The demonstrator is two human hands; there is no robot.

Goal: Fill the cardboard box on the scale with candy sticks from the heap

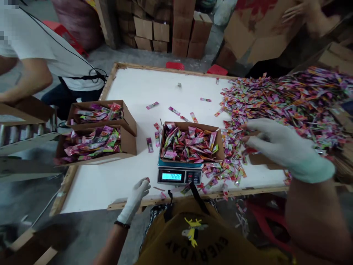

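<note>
A cardboard box full of small colourful packets (190,142) rests on a digital scale (179,175) with a lit display. My left hand (138,195), in a pale glove with bare fingertips, is over the table's front edge, left of the scale; its fingers are apart and hold nothing. My right hand (278,143), gloved too, hovers over the right side, above an open cardboard flap or box (259,159) near the packet pile (275,106). Its fingers are spread, with nothing seen between them.
Two filled boxes (128,141) stand at the table's left edge. Loose packets (152,105) lie around the scale. A person in a white shirt (68,62) is at the left beside a roller conveyor (27,132); another person's hands (309,16) hold a large carton (256,29) at the back right.
</note>
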